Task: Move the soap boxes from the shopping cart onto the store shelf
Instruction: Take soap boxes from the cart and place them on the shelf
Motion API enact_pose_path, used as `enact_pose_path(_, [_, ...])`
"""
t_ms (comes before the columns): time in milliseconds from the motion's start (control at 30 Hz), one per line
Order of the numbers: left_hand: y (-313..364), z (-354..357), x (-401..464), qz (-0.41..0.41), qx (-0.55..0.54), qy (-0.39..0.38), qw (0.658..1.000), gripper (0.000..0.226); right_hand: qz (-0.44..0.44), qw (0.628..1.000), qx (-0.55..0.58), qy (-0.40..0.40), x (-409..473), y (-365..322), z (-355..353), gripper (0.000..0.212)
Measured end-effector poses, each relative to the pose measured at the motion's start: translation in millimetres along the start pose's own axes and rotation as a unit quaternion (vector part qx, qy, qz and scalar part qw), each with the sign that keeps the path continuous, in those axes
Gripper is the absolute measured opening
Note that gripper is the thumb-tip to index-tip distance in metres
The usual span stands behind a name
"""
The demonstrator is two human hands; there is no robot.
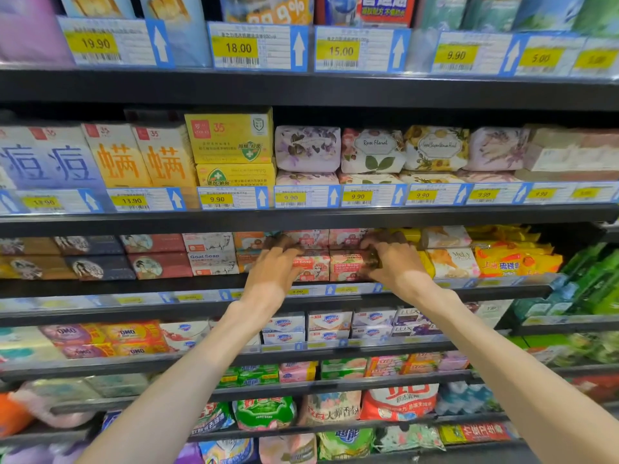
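Pink soap boxes (335, 264) sit on store shelf (201, 285), third row down, two stacked layers between white goat soap boxes (212, 261) and yellow packs (517, 259). You are at placing step: seating boxes in row. Left hand (273, 267) has fingers curled over left pink box; right hand (393, 259) wraps right box end. Both hands clamp on boxes, apart. Next move, by my guess: push flush, release, return for more. Cart out of view.

Two hands (273, 269), four pink Goat Soap boxes (348, 264) in two stacked rows, six shelf boards (301, 217).
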State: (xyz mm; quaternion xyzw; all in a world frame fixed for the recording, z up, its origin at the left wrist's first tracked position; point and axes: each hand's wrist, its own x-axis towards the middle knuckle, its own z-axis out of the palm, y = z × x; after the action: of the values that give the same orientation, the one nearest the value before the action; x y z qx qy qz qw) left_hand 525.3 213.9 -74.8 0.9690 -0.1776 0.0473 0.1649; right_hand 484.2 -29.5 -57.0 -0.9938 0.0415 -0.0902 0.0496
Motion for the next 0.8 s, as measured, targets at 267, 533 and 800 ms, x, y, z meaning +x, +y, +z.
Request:
enact_pose_path(267, [0.1, 2.8, 1.8, 0.001, 0.011, 0.005, 1.000, 0.044, 0.032, 0.998, -0.062, -0.005, 5.4, -8.0, 6.5, 0.047])
enact_pose_path(533, [0.0, -1.6, -16.5, 0.043, 0.043, 0.066, 0.996, 0.048, -0.061, 0.992, -0.027, 0.110, -25.2, -7.6, 5.8, 0.041])
enact_pose_path(800, [-17.9, -24.0, -84.8, -0.013, 0.099, 0.176, 0.979, 0.041, -0.299, 0.949, 0.100, 0.005, -27.4, -74.9, -9.2, 0.042])
